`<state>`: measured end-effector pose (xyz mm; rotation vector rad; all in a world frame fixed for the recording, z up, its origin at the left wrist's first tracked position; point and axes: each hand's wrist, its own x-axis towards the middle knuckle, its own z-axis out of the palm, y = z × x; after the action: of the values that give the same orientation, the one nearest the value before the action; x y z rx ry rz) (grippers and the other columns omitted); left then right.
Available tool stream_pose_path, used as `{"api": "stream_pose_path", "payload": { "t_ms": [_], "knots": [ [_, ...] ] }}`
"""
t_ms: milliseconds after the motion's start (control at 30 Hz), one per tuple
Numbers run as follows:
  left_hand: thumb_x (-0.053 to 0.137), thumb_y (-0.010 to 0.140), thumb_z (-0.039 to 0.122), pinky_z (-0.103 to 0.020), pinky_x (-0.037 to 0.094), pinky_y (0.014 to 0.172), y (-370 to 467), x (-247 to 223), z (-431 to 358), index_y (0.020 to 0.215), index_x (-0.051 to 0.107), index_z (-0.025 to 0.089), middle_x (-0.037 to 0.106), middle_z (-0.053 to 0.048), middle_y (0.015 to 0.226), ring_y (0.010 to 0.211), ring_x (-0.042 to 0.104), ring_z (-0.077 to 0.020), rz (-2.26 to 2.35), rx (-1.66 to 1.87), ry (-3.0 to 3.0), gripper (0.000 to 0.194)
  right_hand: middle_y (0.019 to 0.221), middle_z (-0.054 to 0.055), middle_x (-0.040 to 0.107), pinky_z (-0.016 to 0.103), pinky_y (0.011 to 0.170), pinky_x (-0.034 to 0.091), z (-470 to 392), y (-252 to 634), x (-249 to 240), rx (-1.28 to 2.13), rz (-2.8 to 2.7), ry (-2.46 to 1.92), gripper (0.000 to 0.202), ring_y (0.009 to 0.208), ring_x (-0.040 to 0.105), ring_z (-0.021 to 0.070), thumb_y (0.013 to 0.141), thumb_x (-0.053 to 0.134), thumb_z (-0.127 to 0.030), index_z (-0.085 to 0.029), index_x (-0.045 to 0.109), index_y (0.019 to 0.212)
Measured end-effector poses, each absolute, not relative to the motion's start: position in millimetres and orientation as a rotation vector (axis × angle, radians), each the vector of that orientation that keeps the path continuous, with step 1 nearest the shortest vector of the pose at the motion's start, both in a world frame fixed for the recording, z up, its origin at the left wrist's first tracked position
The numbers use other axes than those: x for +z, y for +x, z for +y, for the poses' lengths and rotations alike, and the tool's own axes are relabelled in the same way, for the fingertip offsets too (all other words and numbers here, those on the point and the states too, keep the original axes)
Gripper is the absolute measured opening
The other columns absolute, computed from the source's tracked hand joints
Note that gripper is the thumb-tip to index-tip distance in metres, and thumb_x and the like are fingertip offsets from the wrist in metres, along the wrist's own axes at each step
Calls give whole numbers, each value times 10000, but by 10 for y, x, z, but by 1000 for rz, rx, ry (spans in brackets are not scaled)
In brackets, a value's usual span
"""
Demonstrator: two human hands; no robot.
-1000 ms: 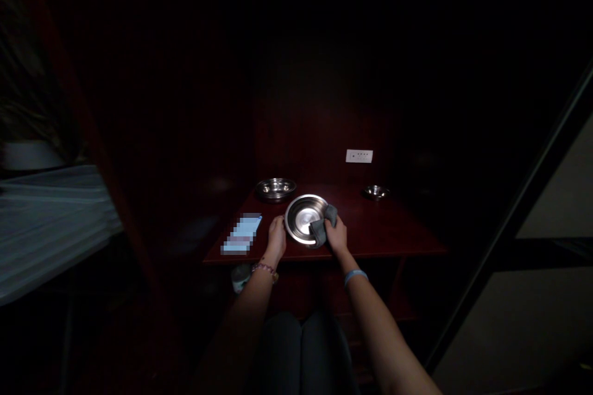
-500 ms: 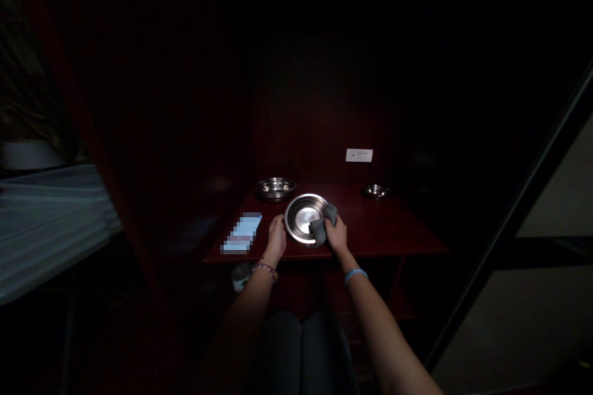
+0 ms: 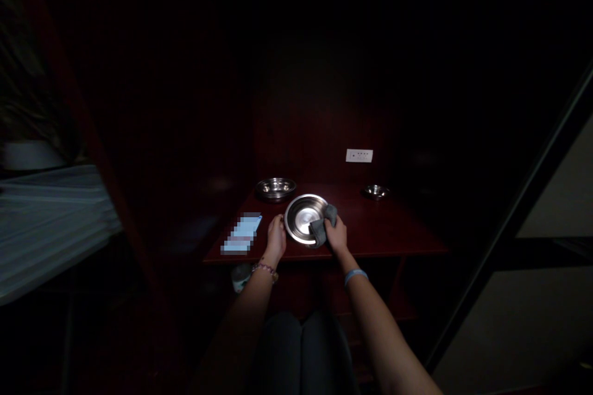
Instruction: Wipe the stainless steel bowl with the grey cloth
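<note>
A shiny metal bowl (image 3: pixel 301 210) is held over the front of the dark red shelf (image 3: pixel 365 231), tilted so that its inside faces me. My left hand (image 3: pixel 277 237) is closed on its left rim. On the other side my right hand (image 3: pixel 337 234) grips a grey cloth (image 3: pixel 319 231), which lies over the bowl's right rim and reaches into its inside. The fingers behind the bowl and under the cloth are partly hidden. Behind and to the left stand metal bowls (image 3: pixel 276 189) that look stacked, and a smaller metal bowl (image 3: pixel 376 192) sits at the back right.
A blurred-out bright phone-like object (image 3: pixel 241 234) lies left of my left hand. On the back wall is a white power socket (image 3: pixel 359 155). Below the shelf edge a jar-like container (image 3: pixel 241 278) shows dimly. Pale stacked sheets or trays (image 3: pixel 46 222) are at far left.
</note>
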<state>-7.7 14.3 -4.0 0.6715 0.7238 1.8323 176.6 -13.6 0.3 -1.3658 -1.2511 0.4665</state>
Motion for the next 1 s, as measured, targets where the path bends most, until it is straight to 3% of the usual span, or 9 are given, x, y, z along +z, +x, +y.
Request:
{"api": "stream_pose_path", "payload": {
  "t_ms": [233, 400, 600, 1000],
  "knots": [
    [642, 791, 238, -233, 452, 793, -79, -14, 146, 739, 614, 183, 619, 24, 701, 709, 588, -103, 670, 1816, 568, 81, 1077, 98, 739, 289, 930, 497, -136, 1765, 0, 459, -1260, -1356, 338, 1025, 680, 227, 853, 525, -313, -170, 699, 1105],
    [589, 872, 301, -235, 439, 783, -84, 10, 122, 747, 619, 173, 622, 10, 730, 707, 583, -100, 639, 1818, 529, 182, 1068, 98, 738, 294, 921, 498, -137, 1765, 5, 465, -1253, -1360, 342, 1009, 683, 230, 844, 526, -318, -174, 701, 1100],
    [695, 790, 277, -248, 423, 777, -76, -4, 89, 740, 640, 157, 624, 11, 723, 715, 562, -112, 682, 1837, 678, 141, 1056, 98, 741, 294, 912, 499, -129, 1764, -1, 467, -1250, -1353, 326, 1003, 682, 231, 839, 525, -312, -177, 705, 1075],
    [705, 781, 281, -269, 450, 836, -75, -13, 73, 773, 670, 161, 656, -7, 756, 788, 606, -131, 680, 1845, 728, 125, 1086, 100, 735, 307, 928, 495, -105, 1773, -33, 463, -1245, -1355, 345, 1023, 677, 235, 839, 526, -316, -182, 697, 1108]
  ]
}}
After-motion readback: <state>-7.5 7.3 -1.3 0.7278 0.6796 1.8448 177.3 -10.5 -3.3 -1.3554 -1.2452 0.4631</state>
